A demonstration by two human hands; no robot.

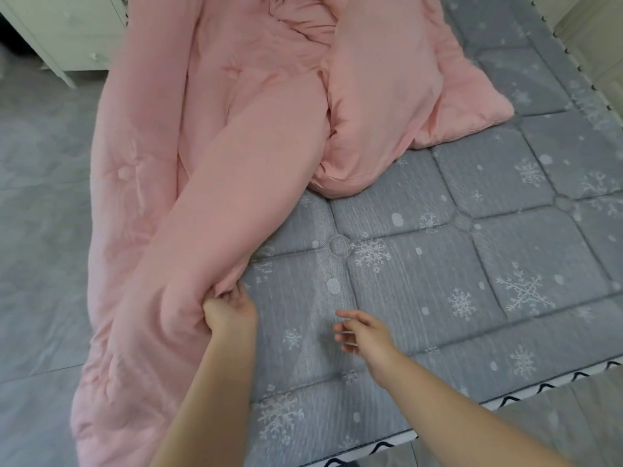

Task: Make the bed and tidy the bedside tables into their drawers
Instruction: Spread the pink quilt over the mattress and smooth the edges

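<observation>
Loosely bunched and rumpled, the pink quilt lay along the left side of the grey snowflake-patterned mattress, its outer edge spilling over the mattress side toward the grey tiled floor. One thick fold ran from the heap down to my left hand, and I had my fingers clamped tight around a gathered fistful of that fold, near the foot of the bed. My right hand hung just above the bare mattress to the right of the left one, clear of the quilt, the fingers loosely parted and pointing left with nothing between them. Farther up the bed, another part of the quilt sat puffed into a rounded mound, with a flat corner fanned out to the right over the quilting. A black zigzag trim edged the mattress at the near end. Off in the top left corner stood a white bedside table, a small drawer knob showing on its front.
</observation>
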